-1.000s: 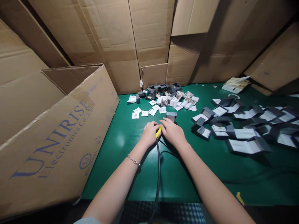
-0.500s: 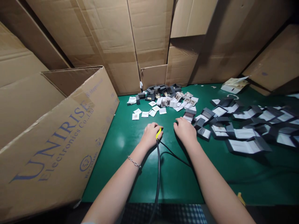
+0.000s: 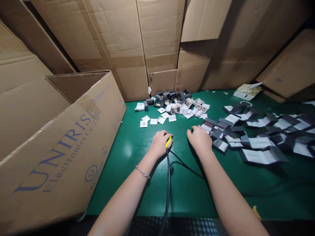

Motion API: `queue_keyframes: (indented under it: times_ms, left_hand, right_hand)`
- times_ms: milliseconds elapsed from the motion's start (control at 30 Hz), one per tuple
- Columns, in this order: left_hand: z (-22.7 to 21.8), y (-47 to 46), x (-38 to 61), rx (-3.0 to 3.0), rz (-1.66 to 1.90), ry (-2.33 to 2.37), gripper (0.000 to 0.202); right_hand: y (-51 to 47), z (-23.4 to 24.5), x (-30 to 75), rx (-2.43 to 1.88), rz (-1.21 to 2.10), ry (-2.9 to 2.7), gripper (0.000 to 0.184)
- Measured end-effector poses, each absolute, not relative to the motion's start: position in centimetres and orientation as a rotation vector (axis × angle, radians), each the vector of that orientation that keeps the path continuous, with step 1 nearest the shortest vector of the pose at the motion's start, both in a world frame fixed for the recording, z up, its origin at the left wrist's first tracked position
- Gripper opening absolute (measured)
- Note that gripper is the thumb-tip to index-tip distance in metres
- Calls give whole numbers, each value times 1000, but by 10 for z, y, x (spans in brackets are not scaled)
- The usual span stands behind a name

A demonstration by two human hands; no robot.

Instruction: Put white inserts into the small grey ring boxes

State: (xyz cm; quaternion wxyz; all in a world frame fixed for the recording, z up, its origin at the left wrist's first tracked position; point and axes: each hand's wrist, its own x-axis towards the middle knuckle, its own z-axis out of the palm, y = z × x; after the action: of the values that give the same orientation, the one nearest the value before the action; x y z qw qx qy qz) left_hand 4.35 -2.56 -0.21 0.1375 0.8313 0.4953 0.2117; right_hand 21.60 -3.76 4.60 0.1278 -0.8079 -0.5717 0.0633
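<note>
**Yellow piece (image 3: pixel 168 142) leans away to the right in a person's left hand (image 3: pixel 161 143)**

The person's left hand is closed around the yellow piece over a green worktop (image 3: pixel 187 200), left of the open boxes (image 3: pixel 261 142). The piece's long axis runs mostly away from the person, its far end tipped slightly right; its near end meets a black cable (image 3: pixel 168 177), which comes toward the person and drops past the worktop's near edge.

The right hand (image 3: pixel 200 139), fingers bent and thumb a little apart, is against a small grey box (image 3: pixel 209 125); whether it grips the box cannot be told. That box, its pale inside turned toward the person, sits at the left end of the open boxes. Its long axis is unclear, as the hand covers part of it.

Beyond the hands lie white cards (image 3: pixel 153 121). A large carton (image 3: pixel 61 141) printed "UNIRISE" stands at left.
</note>
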Motion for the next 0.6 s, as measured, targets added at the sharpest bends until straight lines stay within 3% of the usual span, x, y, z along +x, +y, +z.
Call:
queue_keyframes:
  times_ms: [167, 333, 600]
  left_hand:
    - [-4, -25, 44, 2329, 696, 1396, 25]
    - [2, -22, 45, 1859, 1069, 1324, 23]
    - [6, 3, 32, 1278, 1483, 1342, 22]
  right_hand:
    - [-37, 45, 221, -2324, 173, -1624, 36]
    - [-33, 35, 207, -2047, 138, -1702, 35]
    - [39, 35, 136, -1471, 507, -2016, 32]
